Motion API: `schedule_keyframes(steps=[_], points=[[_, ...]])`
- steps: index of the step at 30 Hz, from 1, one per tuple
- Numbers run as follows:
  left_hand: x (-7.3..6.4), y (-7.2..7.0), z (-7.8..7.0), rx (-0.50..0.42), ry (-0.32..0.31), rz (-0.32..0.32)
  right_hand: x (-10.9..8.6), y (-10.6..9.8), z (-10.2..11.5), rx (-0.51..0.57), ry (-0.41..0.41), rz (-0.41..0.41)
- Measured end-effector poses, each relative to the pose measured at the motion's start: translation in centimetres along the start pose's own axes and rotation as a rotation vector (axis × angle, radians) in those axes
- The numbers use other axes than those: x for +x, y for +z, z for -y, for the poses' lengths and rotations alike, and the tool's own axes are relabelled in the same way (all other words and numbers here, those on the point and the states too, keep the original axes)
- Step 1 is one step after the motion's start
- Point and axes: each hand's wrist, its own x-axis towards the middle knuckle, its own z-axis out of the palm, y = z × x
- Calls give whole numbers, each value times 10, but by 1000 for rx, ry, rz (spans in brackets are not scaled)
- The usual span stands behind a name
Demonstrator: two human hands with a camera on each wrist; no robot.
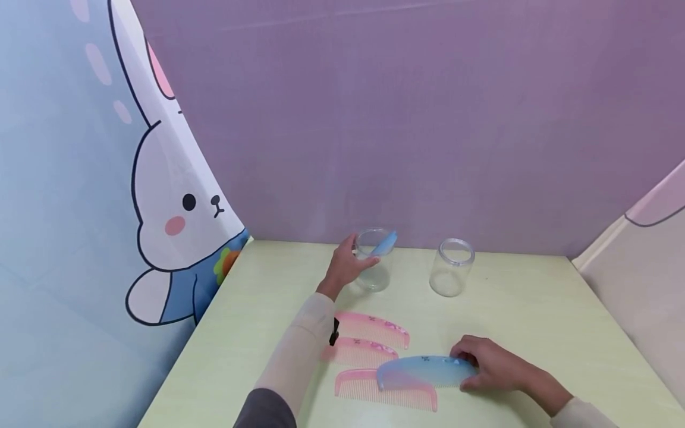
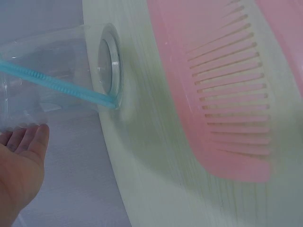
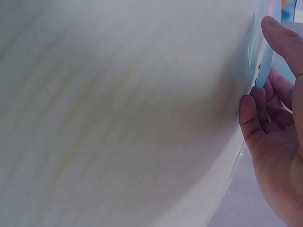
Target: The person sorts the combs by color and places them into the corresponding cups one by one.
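Observation:
My left hand (image 1: 346, 263) holds a clear jar (image 1: 374, 279) at its upper left side, thumb across the front and fingers at the far side. A blue comb (image 2: 57, 85) stands slanted inside that jar, its top leaning right past the rim in the head view. Lower right, my right hand (image 1: 495, 364) pinches the right end of a second blue comb (image 1: 417, 370). This comb overlaps a pink comb (image 1: 385, 389). Only the edge of the blue comb (image 3: 265, 68) shows between thumb and fingers in the right wrist view.
Two more pink combs (image 1: 371, 329) (image 1: 361, 351) lie on the pale table (image 1: 514, 309), partly behind my left forearm. To the right of the held jar stands another clear jar (image 1: 451, 270). A purple cloth wall (image 1: 407, 131) closes off the back, and a rabbit-print cloth (image 1: 176, 196) hangs at left.

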Motion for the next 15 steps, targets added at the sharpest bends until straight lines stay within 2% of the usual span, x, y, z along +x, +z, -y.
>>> schedule_keyframes(steps=[5,10,15], points=[[-1,0,-1,1,-1,3,2,-2,-1,-30,8,-26],[-2,-1,-2,2,-1,-4,5,-7,0,-68,-7,-84],[-3,-1,-2,13,-3,-10,11,-15,1,-77,37,-99]])
